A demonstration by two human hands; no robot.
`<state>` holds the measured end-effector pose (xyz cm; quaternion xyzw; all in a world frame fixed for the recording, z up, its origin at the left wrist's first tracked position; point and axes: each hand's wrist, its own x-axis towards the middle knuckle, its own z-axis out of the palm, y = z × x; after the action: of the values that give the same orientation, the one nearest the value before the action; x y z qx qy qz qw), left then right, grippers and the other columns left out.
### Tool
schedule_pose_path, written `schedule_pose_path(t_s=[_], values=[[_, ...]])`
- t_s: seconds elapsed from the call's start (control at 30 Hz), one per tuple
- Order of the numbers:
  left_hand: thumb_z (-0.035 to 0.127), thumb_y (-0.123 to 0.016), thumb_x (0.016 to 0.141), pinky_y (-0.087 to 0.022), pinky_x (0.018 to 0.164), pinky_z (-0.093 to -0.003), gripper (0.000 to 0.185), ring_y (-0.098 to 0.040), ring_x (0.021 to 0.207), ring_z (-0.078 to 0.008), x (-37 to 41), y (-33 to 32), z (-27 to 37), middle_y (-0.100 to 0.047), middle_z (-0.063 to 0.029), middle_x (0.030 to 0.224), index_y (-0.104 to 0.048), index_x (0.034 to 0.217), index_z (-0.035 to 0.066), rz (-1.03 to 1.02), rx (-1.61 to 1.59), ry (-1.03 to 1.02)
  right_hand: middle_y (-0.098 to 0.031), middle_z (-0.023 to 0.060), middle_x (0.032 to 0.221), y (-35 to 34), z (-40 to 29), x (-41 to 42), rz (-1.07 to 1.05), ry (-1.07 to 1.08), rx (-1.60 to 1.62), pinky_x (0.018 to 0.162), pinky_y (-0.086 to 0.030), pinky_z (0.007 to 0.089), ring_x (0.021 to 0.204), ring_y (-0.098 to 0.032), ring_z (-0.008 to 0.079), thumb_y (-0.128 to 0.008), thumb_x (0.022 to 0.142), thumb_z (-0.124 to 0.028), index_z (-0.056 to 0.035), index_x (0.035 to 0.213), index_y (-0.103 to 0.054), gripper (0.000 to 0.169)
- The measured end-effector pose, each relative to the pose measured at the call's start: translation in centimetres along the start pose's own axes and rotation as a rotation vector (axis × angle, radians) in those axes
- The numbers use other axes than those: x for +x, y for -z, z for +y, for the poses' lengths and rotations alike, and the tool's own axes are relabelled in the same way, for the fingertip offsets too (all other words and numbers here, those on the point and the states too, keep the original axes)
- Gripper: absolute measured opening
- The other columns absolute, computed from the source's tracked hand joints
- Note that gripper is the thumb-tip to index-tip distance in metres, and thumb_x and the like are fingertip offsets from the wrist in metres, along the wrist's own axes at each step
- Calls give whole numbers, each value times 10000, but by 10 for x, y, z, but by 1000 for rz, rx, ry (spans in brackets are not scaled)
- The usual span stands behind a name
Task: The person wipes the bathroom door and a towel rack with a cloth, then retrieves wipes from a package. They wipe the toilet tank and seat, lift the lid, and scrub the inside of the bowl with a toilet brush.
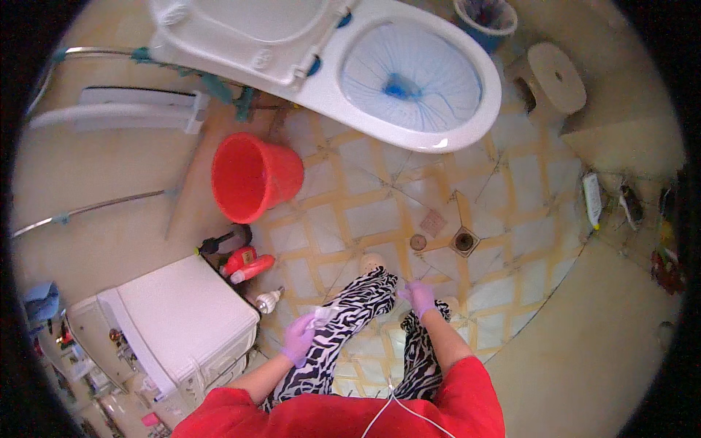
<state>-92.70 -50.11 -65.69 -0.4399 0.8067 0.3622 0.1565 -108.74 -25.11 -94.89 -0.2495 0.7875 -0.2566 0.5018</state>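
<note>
My left hand (299,339), in a thin purple glove, holds a crumpled white tissue or cloth (324,316) in front of my zebra-striped trousers. My right hand (420,298), gloved the same way, hangs above the floor by my other leg. Its fingers point down and inward, and whether anything small is between them is unclear. Ahead of me stands a white toilet (432,139) with its lid and seat raised. Streaks of blue liquid (402,85) run down the bowl and pool at its bottom.
A red bucket (285,175) lies tipped toward me on the tiled floor. Red bottles (252,268) and a light bulb (268,301) are beside the white drawer cabinet (181,312). An uncovered floor drain (464,241), a stool (556,76) and a waste bin (487,33) are farther right.
</note>
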Motion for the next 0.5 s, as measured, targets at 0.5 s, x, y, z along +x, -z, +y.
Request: schedule_pose_path(t_s=[0.5], values=[[77, -581, 920, -473, 968, -287, 407, -604, 1130, -170, -78, 161, 164, -617, -99, 1286, -550, 1324, 34, -63, -651, -108, -328, 79, 1530, 182, -412, -212, -414, 126, 1179, 1146, -272, 416, 1383, -346, 240, -310, 994, -588, -119, 1532, -196, 722]])
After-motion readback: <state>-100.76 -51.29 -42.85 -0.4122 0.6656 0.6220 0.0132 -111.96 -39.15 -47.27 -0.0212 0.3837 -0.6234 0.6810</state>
